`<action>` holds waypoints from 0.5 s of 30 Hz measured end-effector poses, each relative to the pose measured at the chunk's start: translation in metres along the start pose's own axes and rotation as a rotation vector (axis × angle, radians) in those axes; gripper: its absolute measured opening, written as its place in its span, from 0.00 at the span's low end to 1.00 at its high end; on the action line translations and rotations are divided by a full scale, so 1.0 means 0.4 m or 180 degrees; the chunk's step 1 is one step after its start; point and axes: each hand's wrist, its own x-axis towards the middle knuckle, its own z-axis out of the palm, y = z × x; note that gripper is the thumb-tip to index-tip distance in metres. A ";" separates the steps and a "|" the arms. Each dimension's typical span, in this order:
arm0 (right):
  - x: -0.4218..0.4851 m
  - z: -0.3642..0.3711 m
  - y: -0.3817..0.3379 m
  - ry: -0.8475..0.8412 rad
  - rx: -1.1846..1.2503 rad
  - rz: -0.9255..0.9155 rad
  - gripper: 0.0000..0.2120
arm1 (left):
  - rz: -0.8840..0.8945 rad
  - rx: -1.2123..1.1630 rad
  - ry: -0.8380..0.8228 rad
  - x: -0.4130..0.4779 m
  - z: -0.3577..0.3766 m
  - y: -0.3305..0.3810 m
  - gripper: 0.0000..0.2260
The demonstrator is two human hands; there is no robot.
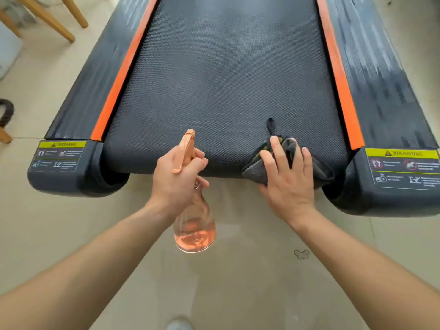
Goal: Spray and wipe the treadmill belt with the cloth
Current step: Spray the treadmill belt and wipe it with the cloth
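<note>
Head view: my left hand (177,179) is wrapped round the neck of the spray bottle (195,232), fingers curled at the orange trigger. I read that grip as kept ready to fire, since the nozzle aims forward over the near end of the belt. My right hand (289,182) lies flat with fingers spread, pressing the dark cloth (257,171) down. A palm-on hold suits wiping, because it spreads pressure instead of pinching. The cloth is bunched on the rear edge of the treadmill belt (226,79), toward its right side and partly draped over the roller end (a small loop tag sticks up beyond my fingertips). The bottle hangs clear of the belt, above the floor (238,282), with pink liquid pooled in its base. Further out, orange strips (119,77) border the belt, and a yellow warning label (402,153) sits on the right rear cap. Wooden chair legs (47,20) stand well off to the left. My judgement is that wiping is in hand at this corner, with most of the belt yet to cover.
</note>
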 end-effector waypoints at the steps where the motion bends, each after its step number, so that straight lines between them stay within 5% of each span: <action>1: 0.024 -0.005 -0.029 -0.0050 0.0104 -0.0140 0.26 | 0.0003 0.0012 0.0032 0.006 -0.009 0.003 0.11; 9: 0.254 -0.028 -0.360 -0.1265 0.0506 -0.1065 0.24 | 0.0117 0.0160 0.0330 0.043 -0.150 0.056 0.12; 12: 0.209 -0.134 -0.334 -0.1588 0.0519 -0.0612 0.20 | 0.0058 0.0263 0.0307 0.002 -0.202 0.082 0.10; 15: 0.172 -0.294 -0.273 -0.1993 0.1604 0.0792 0.19 | -0.0017 0.0335 0.0258 -0.085 -0.238 0.139 0.07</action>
